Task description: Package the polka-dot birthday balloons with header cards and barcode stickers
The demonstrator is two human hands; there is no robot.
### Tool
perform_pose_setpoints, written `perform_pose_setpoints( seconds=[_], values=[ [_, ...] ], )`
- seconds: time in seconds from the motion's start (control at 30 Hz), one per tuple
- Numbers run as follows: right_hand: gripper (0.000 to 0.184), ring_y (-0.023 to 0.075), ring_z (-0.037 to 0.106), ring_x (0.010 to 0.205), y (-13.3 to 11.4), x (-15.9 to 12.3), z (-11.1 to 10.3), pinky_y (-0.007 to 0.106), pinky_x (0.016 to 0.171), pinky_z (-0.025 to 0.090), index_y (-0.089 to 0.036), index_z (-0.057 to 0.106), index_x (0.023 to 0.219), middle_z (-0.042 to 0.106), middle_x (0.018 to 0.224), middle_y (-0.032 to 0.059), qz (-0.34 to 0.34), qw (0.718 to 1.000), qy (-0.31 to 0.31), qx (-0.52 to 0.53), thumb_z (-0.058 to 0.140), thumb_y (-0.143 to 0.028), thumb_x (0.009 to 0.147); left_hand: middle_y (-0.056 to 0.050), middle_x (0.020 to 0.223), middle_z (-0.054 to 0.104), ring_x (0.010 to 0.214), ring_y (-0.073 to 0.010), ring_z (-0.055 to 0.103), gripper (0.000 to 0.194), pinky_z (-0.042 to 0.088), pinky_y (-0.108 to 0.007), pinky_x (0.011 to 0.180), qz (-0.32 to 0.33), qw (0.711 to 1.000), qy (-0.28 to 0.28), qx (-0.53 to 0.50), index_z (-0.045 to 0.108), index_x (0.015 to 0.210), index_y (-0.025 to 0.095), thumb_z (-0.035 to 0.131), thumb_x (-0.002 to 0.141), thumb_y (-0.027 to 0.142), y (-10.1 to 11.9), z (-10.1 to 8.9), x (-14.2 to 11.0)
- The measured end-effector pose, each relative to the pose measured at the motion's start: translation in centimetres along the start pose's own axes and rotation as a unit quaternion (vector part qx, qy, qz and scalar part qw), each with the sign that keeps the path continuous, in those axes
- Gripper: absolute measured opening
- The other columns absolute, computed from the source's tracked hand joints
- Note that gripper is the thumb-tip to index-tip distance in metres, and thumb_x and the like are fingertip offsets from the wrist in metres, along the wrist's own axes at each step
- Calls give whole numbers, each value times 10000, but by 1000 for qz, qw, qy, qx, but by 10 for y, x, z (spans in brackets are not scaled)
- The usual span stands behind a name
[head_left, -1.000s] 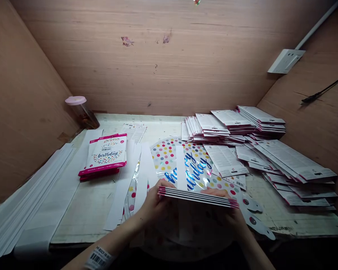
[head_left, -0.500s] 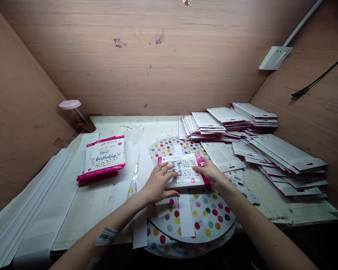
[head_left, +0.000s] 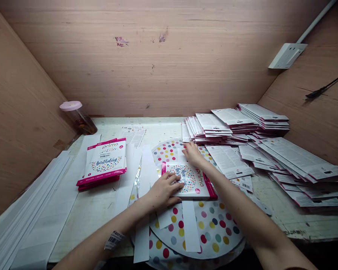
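the left hand (head_left: 166,189) lies palm down with its fingers loosely spread over the left part of a small stack of birthday balloon packets (head_left: 193,183), the thumb by the near edge. the top packet faces up, its pink-edged front turned sideways, with "prima" towards the right and "happy" readable beside the fingers. the right hand (head_left: 194,154) is at the far edge of that stack, fingers bent downward; whether it grips anything there, i cannot tell.

the packets rest on polka-dot foil balloons (head_left: 214,227), round and overlapping, which reach past the front edge of the worktop (head_left: 92,213). a white paper strip (head_left: 190,227) sticks out from under the packets towards the person, and a longer strip (head_left: 146,172) lies along the balloons' left side. a barcode label (head_left: 114,239) is stuck to the left forearm.

further left is a pile of prima packets (head_left: 104,159), fronts up, then long white sheets (head_left: 39,202) by the side panel. a plastic cup with a pink lid (head_left: 80,118) stands in the back left corner. to the right, a single packet lies back side up (head_left: 229,161), near uneven stacks of packets (head_left: 301,157), also backs up. a white socket (head_left: 287,56) and a black cable (head_left: 323,90) are above them.
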State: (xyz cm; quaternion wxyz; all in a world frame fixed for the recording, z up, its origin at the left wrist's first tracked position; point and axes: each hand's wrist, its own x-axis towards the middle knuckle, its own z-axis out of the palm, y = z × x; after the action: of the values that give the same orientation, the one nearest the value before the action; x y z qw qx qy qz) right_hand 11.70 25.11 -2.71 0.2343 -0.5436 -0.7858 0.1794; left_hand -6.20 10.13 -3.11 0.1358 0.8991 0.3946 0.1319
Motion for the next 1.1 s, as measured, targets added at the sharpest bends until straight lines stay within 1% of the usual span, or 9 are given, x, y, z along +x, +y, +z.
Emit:
perform_pose_setpoints(
  seconds=[0.1, 0.17, 0.3, 0.43, 0.57, 0.67, 0.8, 0.97, 1.1],
  values=[
    [285, 205, 607, 1012, -2, 31, -2, 425, 874, 517, -158, 597, 1136, 611, 1154, 77, -2, 1000, -31, -1, 595, -344, 920, -106, 1331, 555, 1247, -336, 439, 447, 382, -497, 1054, -3, 1000, 2, -7, 590, 1214, 227, 681, 823, 422, 0, -1, -1],
    [210, 183, 629, 925, -5, 28, -11, 375, 826, 528, -145, 639, 1015, 649, 1058, 61, -21, 999, -38, 4, 627, -317, 896, -108, 1336, 549, 1242, -339, 444, 451, 381, -503, 1051, 0, 1000, 5, -4, 584, 1224, 226, 667, 831, 431, 0, -1, -1],
    [95, 182, 643, 827, -14, -31, -26, 321, 794, 515, -181, 670, 790, 693, 861, 44, -87, 996, -21, 25, 612, -200, 862, -113, 1330, 542, 1237, -332, 444, 383, 384, -507, 1041, 10, 1000, 20, -2, 585, 1222, 228, 606, 876, 392, 1, -1, -2],
    [174, 230, 661, 944, -14, -99, -15, 389, 859, 532, -211, 707, 845, 731, 959, 76, -133, 991, -2, 35, 547, -158, 888, -129, 1344, 526, 1224, -337, 443, 374, 394, -497, 1030, 14, 1000, 22, -1, 588, 1220, 208, 588, 885, 376, 4, -1, -2],
    [240, 272, 656, 1038, -9, -121, 5, 486, 906, 542, -230, 730, 937, 726, 1057, 105, -147, 988, 18, 41, 500, -165, 911, -148, 1394, 486, 1212, -338, 475, 423, 420, -492, 989, -20, 1000, 12, 1, 572, 1230, 213, 618, 856, 403, 7, -4, 1],
    [287, 281, 631, 1120, -10, -127, 11, 518, 967, 519, -225, 717, 1053, 704, 1135, 115, -150, 988, 21, 41, 463, -175, 928, -130, 1479, 440, 1240, -327, 462, 640, 416, -460, 995, -41, 999, 0, -10, 438, 1381, 208, 655, 817, 421, 7, -5, 4],
    [323, 278, 571, 1224, -14, -157, -1, 514, 1020, 492, -198, 639, 1208, 640, 1263, 131, -171, 985, 17, 19, 449, -203, 946, -110, 1464, 484, 1240, -336, 459, 672, 347, -457, 1041, -17, 1000, -24, 1, 406, 1439, 184, 588, 863, 478, 4, -2, 6],
    [270, 303, 611, 1129, -16, -223, -26, 476, 895, 576, -188, 650, 1092, 672, 1155, 135, -238, 971, -34, 9, 628, -348, 875, -88, 1493, 453, 1229, -335, 458, 637, 326, -438, 1047, -16, 999, -26, 25, 470, 1408, 202, 595, 855, 494, 3, 1, 6],
    [379, 327, 617, 1142, -19, -255, -23, 493, 902, 582, -142, 601, 1188, 663, 1207, 165, -292, 955, -34, -32, 662, -306, 852, -53, 1540, 381, 1242, -335, 436, 623, 316, -449, 1051, -19, 998, -39, 40, 456, 1418, 222, 581, 865, 481, 4, 0, 6]
  ],
)
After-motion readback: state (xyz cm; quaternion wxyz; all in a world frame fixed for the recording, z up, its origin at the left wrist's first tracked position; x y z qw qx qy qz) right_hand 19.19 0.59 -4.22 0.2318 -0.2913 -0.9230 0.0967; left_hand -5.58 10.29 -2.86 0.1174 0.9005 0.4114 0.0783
